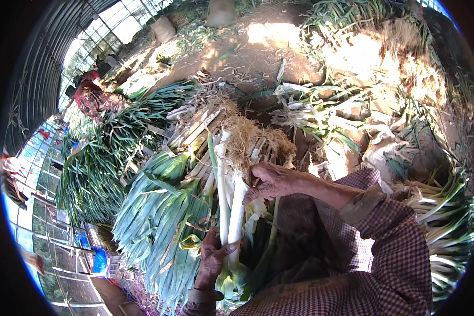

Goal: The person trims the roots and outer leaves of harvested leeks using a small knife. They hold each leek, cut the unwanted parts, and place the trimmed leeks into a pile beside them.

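Note:
My left hand [213,256] is closed around the lower part of two white leek stalks [236,213], close to where their green leaves begin. Near the root end, my right hand [270,181] has its thumb and fingers at the stalk, by the tan, hairy roots [241,138]. Whether those fingers grip it is hard to tell. A large heap of broad-leaved leeks [162,221] lies left of the held stalks, with the roots of others above them.
Slender green onions [98,177] are piled at the left, beside a co-worker in red [91,94]. Peeled leaves [308,106] litter the soil above. More white-stalked bundles [442,229] lie at the far right, below a pale sack [391,154].

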{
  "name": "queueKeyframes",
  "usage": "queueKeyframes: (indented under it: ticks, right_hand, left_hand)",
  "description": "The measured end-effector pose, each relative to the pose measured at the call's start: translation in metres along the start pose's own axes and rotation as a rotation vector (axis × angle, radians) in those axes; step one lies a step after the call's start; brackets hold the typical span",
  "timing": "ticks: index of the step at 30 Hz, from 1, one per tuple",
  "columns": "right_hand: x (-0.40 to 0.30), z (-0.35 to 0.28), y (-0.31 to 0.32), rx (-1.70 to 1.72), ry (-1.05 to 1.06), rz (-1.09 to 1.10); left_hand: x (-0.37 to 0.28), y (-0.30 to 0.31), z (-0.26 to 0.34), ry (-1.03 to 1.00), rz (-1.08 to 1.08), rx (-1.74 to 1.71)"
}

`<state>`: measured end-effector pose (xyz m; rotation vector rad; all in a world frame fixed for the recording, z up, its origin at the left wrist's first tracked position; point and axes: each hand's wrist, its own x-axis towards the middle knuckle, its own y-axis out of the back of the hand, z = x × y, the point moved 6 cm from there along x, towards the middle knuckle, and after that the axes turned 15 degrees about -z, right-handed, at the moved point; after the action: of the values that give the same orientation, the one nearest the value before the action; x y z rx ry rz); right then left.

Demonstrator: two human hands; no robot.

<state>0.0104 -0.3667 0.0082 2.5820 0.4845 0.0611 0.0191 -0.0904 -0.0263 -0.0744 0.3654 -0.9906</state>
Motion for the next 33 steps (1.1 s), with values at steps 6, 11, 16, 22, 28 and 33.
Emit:
queueKeyframes:
  ticks: [6,11,16,22,28,33]
  right_hand:
    - [0.016,-0.009,0.024,-0.445,0.226,-0.101]
    - [0.032,-0.038,0.073,-0.615,-0.102,-0.457]
    - [0.058,-0.041,0.12,-0.632,0.072,-0.205]
    - [0.091,-0.057,0.113,-0.694,0.259,-0.189]
    - [0.04,-0.022,0.294,-0.441,0.019,0.336]
    - [0.036,-0.101,0.347,-0.363,-0.12,0.778]
  left_hand:
    - [-0.019,0.008,0.013,-0.017,0.019,-0.027]
    - [-0.059,0.025,0.008,0.11,0.122,0.135]
    - [-0.049,0.002,0.029,0.032,0.12,0.001]
    - [-0.068,0.013,0.036,-0.035,0.098,-0.017]
    - [-0.113,0.037,-0.004,-0.063,0.244,-0.258]
    - [-0.13,0.049,-0.039,0.198,0.402,-0.139]
